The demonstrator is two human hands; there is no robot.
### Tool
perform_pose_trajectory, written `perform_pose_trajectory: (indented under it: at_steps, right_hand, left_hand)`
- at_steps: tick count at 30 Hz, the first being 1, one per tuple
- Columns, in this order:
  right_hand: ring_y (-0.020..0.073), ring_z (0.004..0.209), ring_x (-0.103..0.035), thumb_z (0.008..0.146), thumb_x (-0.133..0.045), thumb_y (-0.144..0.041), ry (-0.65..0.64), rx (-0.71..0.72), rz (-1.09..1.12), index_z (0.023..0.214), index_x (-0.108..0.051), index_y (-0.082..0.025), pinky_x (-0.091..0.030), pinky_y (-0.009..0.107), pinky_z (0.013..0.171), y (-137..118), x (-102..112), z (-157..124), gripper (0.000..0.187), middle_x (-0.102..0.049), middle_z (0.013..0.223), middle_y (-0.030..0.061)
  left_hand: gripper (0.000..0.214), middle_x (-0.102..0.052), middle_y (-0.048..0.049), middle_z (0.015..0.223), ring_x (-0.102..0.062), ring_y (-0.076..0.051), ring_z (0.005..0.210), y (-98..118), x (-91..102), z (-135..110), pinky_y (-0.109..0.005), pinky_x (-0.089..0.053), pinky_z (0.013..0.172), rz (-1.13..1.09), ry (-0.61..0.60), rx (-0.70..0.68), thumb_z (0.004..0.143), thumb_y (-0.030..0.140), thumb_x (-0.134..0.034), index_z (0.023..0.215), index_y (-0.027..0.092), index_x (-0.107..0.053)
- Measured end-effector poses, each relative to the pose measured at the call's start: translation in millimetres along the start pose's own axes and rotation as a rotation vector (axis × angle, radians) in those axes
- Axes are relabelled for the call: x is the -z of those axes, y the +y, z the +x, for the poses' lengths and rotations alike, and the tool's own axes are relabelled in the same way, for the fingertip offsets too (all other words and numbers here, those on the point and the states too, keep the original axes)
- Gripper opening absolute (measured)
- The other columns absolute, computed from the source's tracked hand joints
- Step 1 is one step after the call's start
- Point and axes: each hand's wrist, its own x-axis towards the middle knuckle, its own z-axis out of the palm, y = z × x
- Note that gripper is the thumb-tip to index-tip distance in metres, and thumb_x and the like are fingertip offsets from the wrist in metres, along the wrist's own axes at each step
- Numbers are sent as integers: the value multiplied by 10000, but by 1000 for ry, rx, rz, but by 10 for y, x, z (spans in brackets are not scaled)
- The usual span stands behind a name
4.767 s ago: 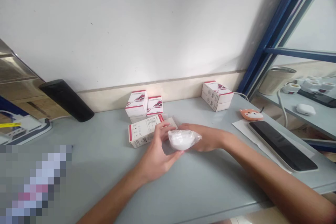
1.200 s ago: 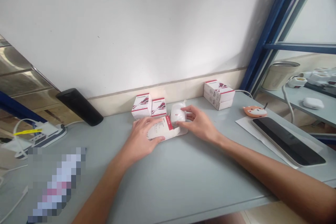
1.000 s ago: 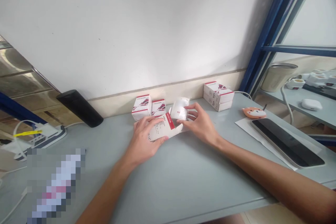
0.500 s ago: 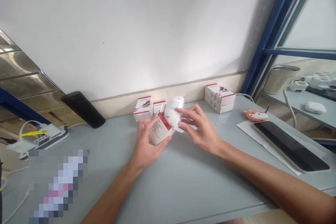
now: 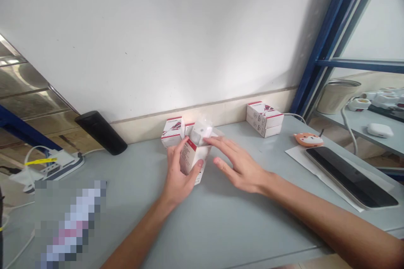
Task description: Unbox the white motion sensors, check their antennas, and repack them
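Observation:
My left hand [image 5: 179, 172] is wrapped round a small white and red carton [image 5: 193, 157], which stands tilted over the table. A white, rounded detector [image 5: 201, 132] in clear plastic wrap sits in the carton's top end, with its upper part sticking out. My right hand [image 5: 238, 162] is open beside it, fingers stretched out and thumb apart. Its fingertips reach the near right side of the wrapped detector; whether they press on it I cannot tell. Behind my left hand stands a similar carton [image 5: 172, 129], and another is mostly hidden behind the detector.
Two stacked cartons [image 5: 264, 118] lie by the wall. To the right are an orange animal-shaped case [image 5: 308, 139] and a black-topped device [image 5: 350, 174] on paper. A black cylinder [image 5: 101, 132] and a power strip [image 5: 57, 170] stand at left, near a pixelated patch [image 5: 71, 227].
The detector has gone from between my right fingers into the carton's top. My right fingers have let go and straightened. The carton has turned more upright in my left hand.

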Motion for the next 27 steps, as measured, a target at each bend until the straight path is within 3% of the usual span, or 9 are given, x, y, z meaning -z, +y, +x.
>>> perform_pose_trajectory:
  at_steps: [3, 7, 10, 14, 17, 21, 24, 27]
  right_hand:
    - [272, 1405, -564, 1106, -476, -378, 81, -78, 23, 1655, -210, -318, -462, 551, 1188, -30, -23, -6, 613, -611, 1485, 115]
    - [287, 1389, -561, 1100, -468, -405, 200, -167, -72, 1455, -525, -286, -476, 536, 1161, -63, -19, 2, 379, -553, 1478, 145]
    - [291, 1440, -524, 1097, -474, -363, 140, -98, -86, 1203, -667, -278, -444, 537, 1182, -81, 30, 24, 236, -617, 1427, 105]
    - [280, 1447, -538, 1074, -525, -290, 17, 2, -42, 1092, -666, -272, -340, 570, 1247, -92, 89, 58, 143, -771, 1169, 38]
    - [278, 1432, -552, 1027, -585, -248, 52, 61, -56, 1071, -655, -262, -358, 547, 1232, -113, 92, 69, 84, -781, 1138, 39]
    - [298, 1353, -598, 954, -632, -265, 146, 233, -121, 1001, -666, -249, -449, 519, 1142, -170, 80, 50, 61, -745, 1216, 72]
    - [304, 1204, -664, 932, -613, -314, 169, 305, -181, 985, -703, -267, -510, 513, 1017, -202, 90, 24, 114, -731, 1142, 74]
    - [287, 1025, -693, 932, -595, -293, 196, 268, -204, 939, -707, -285, -528, 491, 888, -204, 87, 1, 113, -729, 958, 50]
  left_hand:
    - [746, -476, -100, 1308, -531, -326, 1340, 12, 4, -17, -569, -462, 1149, 7, -29, 23, 969, 420, -689, 1632, 423, -346]
    - [803, -449, -101, 1315, -516, -316, 1350, 54, -18, -58, -570, -438, 1179, 25, -105, -46, 981, 389, -679, 1667, 442, -264]
    - [832, -444, -102, 1294, -514, -304, 1332, 78, -28, -77, -554, -454, 1165, 41, -120, -92, 984, 347, -675, 1678, 426, -222]
    - [792, -437, -106, 1288, -519, -287, 1291, 107, -3, -61, -514, -488, 1120, 82, -131, -202, 945, 268, -703, 1630, 376, -321]
    - [715, -455, -97, 1244, -513, -273, 1231, 138, 11, -27, -467, -520, 1052, 129, -40, -317, 856, 219, -784, 1488, 318, -465]
    - [678, -449, -75, 1217, -528, -249, 1161, 150, 1, -7, -423, -545, 968, 148, 91, -478, 772, 196, -861, 1319, 306, -477]
    - [696, -430, -84, 1273, -538, -262, 1197, 136, -14, -29, -435, -555, 966, 148, 104, -475, 740, 183, -880, 1277, 315, -459]
    - [700, -430, -83, 1271, -540, -270, 1201, 127, -27, -47, -423, -568, 941, 202, 132, -471, 713, 165, -896, 1253, 318, -477]
